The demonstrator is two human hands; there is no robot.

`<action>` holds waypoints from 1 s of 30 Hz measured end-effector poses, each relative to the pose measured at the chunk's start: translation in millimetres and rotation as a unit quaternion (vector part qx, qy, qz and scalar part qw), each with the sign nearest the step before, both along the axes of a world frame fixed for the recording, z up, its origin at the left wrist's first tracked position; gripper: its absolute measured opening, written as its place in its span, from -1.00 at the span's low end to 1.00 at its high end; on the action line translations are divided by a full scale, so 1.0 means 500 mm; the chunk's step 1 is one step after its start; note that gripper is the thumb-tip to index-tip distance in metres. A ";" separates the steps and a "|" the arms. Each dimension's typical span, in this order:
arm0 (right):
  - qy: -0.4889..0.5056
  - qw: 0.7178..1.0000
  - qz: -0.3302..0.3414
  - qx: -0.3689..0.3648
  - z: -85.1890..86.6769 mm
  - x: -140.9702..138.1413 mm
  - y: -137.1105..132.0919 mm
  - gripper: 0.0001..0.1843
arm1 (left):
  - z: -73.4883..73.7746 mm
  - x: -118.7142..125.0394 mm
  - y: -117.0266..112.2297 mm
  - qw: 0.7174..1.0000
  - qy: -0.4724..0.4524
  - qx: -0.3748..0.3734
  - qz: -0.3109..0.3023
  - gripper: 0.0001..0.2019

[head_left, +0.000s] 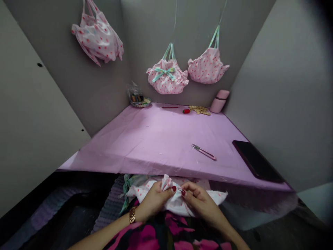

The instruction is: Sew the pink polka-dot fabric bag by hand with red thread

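White fabric with pink-red dots (177,205) lies gathered over my lap, below the table's front edge. My left hand (158,196) is closed on it, thumb pressing a bunched fold against the fingers. Close beside, my right hand (196,198) pinches thumb and forefinger at the same fold. A tiny thin glint at those fingertips looks like a needle (180,190), though most of it is hidden. A fine dark reddish thread seems to hang below the right hand. Mint-green ties (126,185) trail at the fabric's left side.
On the pink-covered table (161,139) lie thread snips (204,152), a dark phone (256,161), a red spool (186,111), a red stick (169,107), tan trim (199,110), a pink bottle (220,101) and a small basket (142,102). Dotted fabric pieces (168,78) hang above; grey panels enclose the sides.
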State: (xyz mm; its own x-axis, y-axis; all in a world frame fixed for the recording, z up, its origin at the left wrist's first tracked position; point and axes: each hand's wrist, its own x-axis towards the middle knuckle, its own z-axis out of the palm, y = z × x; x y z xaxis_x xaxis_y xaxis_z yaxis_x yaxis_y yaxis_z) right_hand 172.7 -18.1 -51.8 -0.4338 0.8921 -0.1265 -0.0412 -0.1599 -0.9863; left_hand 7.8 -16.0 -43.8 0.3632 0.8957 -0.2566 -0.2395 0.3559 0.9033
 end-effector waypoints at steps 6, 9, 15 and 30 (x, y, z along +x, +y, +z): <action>-0.054 0.996 0.001 0.073 0.007 -0.022 -0.015 -0.71 | -0.005 -0.001 0.000 1.000 0.004 0.005 -0.016 -0.76; -0.083 0.989 -0.007 0.118 0.012 -0.030 -0.020 -0.71 | -0.003 -0.001 0.000 1.000 -0.009 -0.005 -0.024 -0.77; -0.191 0.947 -0.077 0.246 0.037 -0.025 -0.016 -0.73 | -0.004 0.001 0.002 1.000 0.009 0.010 0.004 -0.78; 0.132 0.953 -0.240 0.134 0.127 0.014 -0.026 -0.85 | -0.009 -0.003 0.003 0.999 0.045 0.012 0.022 -0.82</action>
State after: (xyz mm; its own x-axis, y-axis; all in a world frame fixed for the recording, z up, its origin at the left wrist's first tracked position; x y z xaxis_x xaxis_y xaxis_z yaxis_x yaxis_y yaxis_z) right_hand 179.7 -31.2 11.6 0.0460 0.9807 0.1902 -0.2990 0.1952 -0.9341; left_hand 6.3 -14.7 -48.3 0.3006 0.9164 -0.2642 -0.1725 0.3247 0.9300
